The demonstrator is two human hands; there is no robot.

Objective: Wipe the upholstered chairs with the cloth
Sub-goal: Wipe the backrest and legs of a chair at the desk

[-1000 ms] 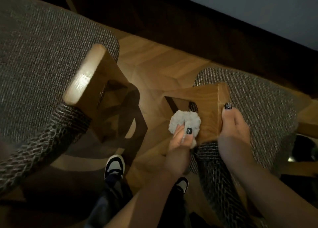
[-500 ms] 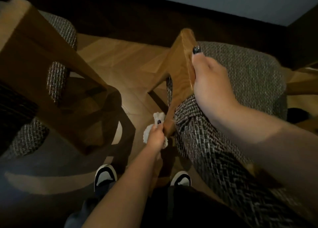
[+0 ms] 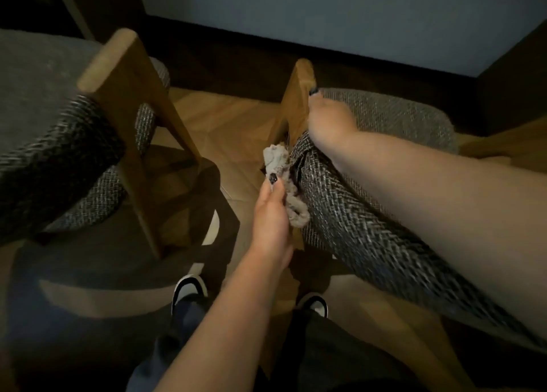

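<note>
The left hand point(image 3: 270, 214) is gripping a bunched pale cloth point(image 3: 281, 181), fingers curled around it with a dark-painted nail showing on top, and is pressing it against the left edge of the right chair point(image 3: 364, 214), where the coarse grey woven upholstery is meeting the wooden upright point(image 3: 297, 101). The cloth is lying in a crumpled strip along that fabric edge, touching it, with its upper end just below the wood. The right hand point(image 3: 328, 119) is closing over the top of the same chair, thumb lying against the wooden upright and palm resting on the fabric, its forearm stretching across the padded back. A second chair point(image 3: 88, 143) in the same grey weave, with a wooden frame, is standing well apart to the left. Below, two black-and-white shoes point(image 3: 189, 288) are standing on the wooden floor point(image 3: 225, 125) between the chairs.
</note>
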